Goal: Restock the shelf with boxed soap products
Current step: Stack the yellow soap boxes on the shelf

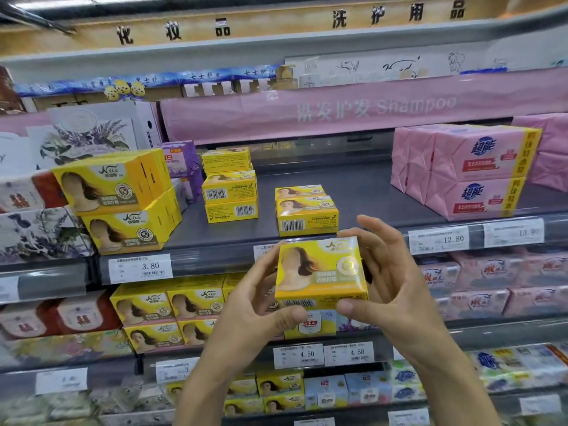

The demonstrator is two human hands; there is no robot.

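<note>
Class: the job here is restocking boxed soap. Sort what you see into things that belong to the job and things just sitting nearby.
Belongs to the job:
yellow soap box, held between left hand and right hand
yellow box stacks
grey shelf

Just nearby:
pink soap packs
price tags
Shampoo banner

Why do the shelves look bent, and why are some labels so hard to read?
In the head view, the wide-angle lens bows the shelf edge and top sign toward the corners; overhead light puts glare on the pink banner, washing out its lettering; products at the far left and bottom are blurred, while the yellow soap box between the left hand and right hand is fairly sharp.
</note>
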